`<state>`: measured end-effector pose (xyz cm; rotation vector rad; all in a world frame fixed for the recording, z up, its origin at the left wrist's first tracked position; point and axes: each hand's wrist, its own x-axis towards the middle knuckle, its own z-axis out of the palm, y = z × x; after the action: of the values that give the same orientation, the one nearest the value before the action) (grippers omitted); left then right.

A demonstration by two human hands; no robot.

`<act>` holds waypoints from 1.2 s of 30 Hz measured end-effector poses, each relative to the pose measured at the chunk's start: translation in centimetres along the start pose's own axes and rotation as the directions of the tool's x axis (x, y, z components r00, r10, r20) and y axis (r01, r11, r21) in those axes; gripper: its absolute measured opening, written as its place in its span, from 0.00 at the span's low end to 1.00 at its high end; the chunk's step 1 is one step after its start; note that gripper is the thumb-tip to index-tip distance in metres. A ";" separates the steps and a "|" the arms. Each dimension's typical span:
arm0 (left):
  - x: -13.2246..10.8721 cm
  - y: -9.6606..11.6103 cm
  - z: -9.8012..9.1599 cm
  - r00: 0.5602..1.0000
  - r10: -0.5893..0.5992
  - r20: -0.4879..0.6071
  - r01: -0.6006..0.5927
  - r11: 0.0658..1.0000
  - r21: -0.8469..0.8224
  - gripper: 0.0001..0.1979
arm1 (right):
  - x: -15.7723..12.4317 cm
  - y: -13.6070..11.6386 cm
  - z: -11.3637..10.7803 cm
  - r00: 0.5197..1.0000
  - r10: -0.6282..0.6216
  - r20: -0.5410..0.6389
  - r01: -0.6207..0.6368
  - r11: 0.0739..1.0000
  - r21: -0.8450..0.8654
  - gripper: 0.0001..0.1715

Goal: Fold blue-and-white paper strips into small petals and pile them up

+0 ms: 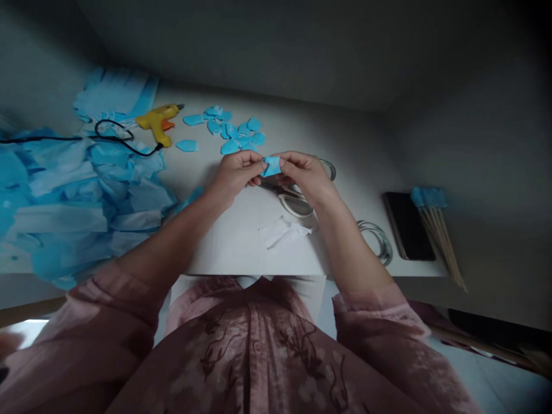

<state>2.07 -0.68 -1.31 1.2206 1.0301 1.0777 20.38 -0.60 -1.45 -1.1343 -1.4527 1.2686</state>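
Observation:
Both my hands meet over the middle of the white table (241, 241). My left hand (235, 171) and my right hand (302, 171) each pinch one side of a small blue paper piece (271, 165), fingers closed on it. Just beyond lie several cut blue paper petals (235, 131). Under my right hand rest scissors (290, 198) with pale handles. A white paper scrap (282, 230) lies nearer to me.
A yellow glue gun (157, 122) with a black cord lies at the back left beside a heap of blue tissue paper (77, 195). At the right are a wire coil (379, 238), a black phone (407, 224) and blue-tipped wooden sticks (435, 224).

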 end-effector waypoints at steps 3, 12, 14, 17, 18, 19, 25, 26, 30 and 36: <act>0.1 -0.2 0.0 1.000 -0.019 0.013 0.019 1.000 0.015 0.05 | 0.1 0.0 0.1 0.999 0.016 -0.029 -0.015 0.998 0.054 0.10; 0.0 -0.1 -0.2 0.999 0.015 0.035 -0.014 0.999 -0.029 0.08 | 0.1 -0.2 0.1 0.996 0.044 -0.079 -0.037 0.995 0.090 0.07; -0.1 0.0 -0.1 0.999 0.025 0.029 -0.024 0.999 -0.023 0.07 | 0.1 -0.3 0.3 0.995 0.052 -0.081 -0.044 0.994 0.097 0.05; -0.1 0.1 0.1 1.000 0.024 0.018 -0.024 0.999 -0.022 0.06 | 0.0 -0.6 0.6 0.994 0.073 -0.082 -0.064 0.992 0.106 0.02; -0.1 0.2 0.1 1.000 0.019 0.013 -0.019 1.000 -0.020 0.06 | -0.1 -0.7 0.7 0.994 0.079 -0.080 -0.071 0.992 0.105 0.01; -0.2 0.2 0.1 1.000 0.011 0.007 -0.011 1.000 -0.018 0.05 | -0.1 -0.8 0.8 0.993 0.085 -0.077 -0.076 0.992 0.104 0.00; -0.2 0.5 0.4 0.999 -0.039 -0.031 0.040 0.999 0.021 0.06 | -0.2 -1.0 1.1 0.997 0.077 -0.030 -0.075 0.995 0.070 0.03; -0.2 0.5 0.3 0.999 -0.039 -0.030 0.039 0.999 0.023 0.06 | -0.2 -0.9 1.1 0.997 0.071 -0.027 -0.069 0.996 0.061 0.03; -0.1 0.2 0.0 0.999 -0.025 0.039 0.026 0.998 -0.048 0.06 | -0.1 -0.5 0.9 0.994 0.066 -0.087 -0.059 0.995 0.081 0.01; -0.1 0.1 -0.2 0.997 -0.042 0.067 0.048 0.995 -0.090 0.19 | 0.1 -0.1 0.6 0.982 0.057 -0.178 -0.033 0.990 0.135 0.04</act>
<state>1.81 -0.72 -1.21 1.1464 0.9442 1.0331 19.71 -0.60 -1.36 -1.1673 -1.1980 1.2386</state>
